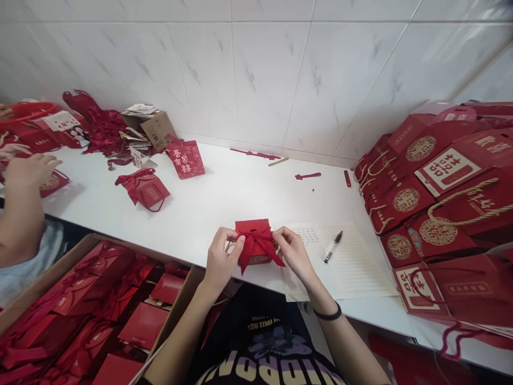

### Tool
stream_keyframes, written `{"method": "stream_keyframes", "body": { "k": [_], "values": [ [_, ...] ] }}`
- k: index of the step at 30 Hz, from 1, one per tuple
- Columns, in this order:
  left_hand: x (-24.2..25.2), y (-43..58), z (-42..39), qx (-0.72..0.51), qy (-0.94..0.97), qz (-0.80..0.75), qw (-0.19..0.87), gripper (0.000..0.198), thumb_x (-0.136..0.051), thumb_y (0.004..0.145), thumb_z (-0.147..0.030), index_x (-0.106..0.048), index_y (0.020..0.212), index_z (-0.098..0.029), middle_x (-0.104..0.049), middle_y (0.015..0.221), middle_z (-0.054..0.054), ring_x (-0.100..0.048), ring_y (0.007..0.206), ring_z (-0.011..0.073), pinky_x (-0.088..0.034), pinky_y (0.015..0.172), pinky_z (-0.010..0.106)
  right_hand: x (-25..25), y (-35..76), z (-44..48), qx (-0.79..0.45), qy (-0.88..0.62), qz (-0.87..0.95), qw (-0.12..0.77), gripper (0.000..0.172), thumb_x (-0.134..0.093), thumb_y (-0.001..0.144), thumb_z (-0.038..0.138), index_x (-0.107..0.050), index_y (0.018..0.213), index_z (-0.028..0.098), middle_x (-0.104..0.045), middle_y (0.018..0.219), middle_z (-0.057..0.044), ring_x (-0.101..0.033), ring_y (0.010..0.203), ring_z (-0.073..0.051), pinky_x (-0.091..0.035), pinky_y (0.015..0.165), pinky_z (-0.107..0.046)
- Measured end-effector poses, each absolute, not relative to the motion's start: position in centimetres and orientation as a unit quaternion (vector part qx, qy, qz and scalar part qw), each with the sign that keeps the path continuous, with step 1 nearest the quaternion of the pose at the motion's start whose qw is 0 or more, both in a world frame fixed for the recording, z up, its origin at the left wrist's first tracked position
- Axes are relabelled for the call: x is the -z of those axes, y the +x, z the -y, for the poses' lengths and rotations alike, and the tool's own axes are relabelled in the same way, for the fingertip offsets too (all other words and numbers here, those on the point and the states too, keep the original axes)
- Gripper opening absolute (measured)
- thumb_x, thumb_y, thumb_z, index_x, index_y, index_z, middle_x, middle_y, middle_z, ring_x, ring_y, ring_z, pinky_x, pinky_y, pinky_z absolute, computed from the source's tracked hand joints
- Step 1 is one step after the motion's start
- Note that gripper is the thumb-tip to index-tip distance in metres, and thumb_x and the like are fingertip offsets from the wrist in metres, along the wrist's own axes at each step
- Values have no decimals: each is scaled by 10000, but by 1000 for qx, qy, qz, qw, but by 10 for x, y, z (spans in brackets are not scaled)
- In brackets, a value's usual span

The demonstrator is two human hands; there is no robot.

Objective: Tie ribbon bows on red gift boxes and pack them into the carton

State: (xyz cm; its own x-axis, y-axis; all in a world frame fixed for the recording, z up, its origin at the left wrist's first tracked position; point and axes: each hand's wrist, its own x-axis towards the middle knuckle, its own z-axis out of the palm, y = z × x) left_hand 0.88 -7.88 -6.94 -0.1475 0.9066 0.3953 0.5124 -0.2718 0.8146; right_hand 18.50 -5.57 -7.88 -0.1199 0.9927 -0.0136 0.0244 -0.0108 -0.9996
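Observation:
A small red gift box (pixel 251 226) stands at the table's front edge, with a red ribbon bow (pixel 256 243) across its front. My left hand (pixel 223 255) pinches the bow's left loop between thumb and fingers. On the other side, my right hand (pixel 292 247) has its fingertips closed on the ribbon's right loop. A bit of gold cord shows beside the left fingers. Under and to the right of my right hand lies an open lined notebook (pixel 356 262), and a black pen (pixel 333 247) rests on its page.
Red gift bags (pixel 441 214) are stacked on the right. A carton (pixel 196 278) of red boxes sits lower left. Further left, a co-worker's hand (pixel 30 168) touches a red box. Two red boxes, ribbons (pixel 96 125) and cards line the back left.

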Motion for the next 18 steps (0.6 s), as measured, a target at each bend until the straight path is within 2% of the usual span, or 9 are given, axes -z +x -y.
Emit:
{"method": "stream_keyframes", "body": {
  "k": [3,5,11,14,18],
  "values": [
    [75,14,83,-530,690,-489,60,56,-548,848,-168,-525,803,-191,-538,759,1,-549,711,118,-482,646,235,78,188,62,-466,-485,564,480,316,-518,865,457,-513,716,179,-505,644,5,-446,528,-119,-351,433,-213],
    [81,16,86,-536,714,-450,-11,83,-585,826,-119,-551,844,-193,-527,784,10,-554,726,119,-492,634,230,79,190,66,-415,-493,587,489,288,-498,886,434,-526,753,181,-517,671,-6,-469,566,-130,-372,449,-214],
    [94,21,89,-538,743,-384,-106,182,-624,786,-80,-601,887,-229,-482,762,4,-553,741,134,-542,707,295,84,193,74,-305,-502,632,505,242,-462,905,401,-552,820,192,-559,746,-41,-536,681,-167,-462,502,-235],
    [94,21,88,-544,734,-397,-93,134,-623,790,-100,-579,844,-214,-489,766,5,-558,728,128,-543,679,279,85,196,76,-304,-505,635,500,254,-459,909,407,-560,824,190,-568,754,-43,-556,694,-172,-485,506,-239],
    [90,9,80,-495,655,-566,79,118,-559,821,-205,-491,725,-189,-492,727,6,-549,702,135,-532,628,271,83,222,76,-332,-557,610,455,321,-491,874,478,-577,785,181,-582,741,-54,-581,682,-196,-492,462,-249]
  ]
}}
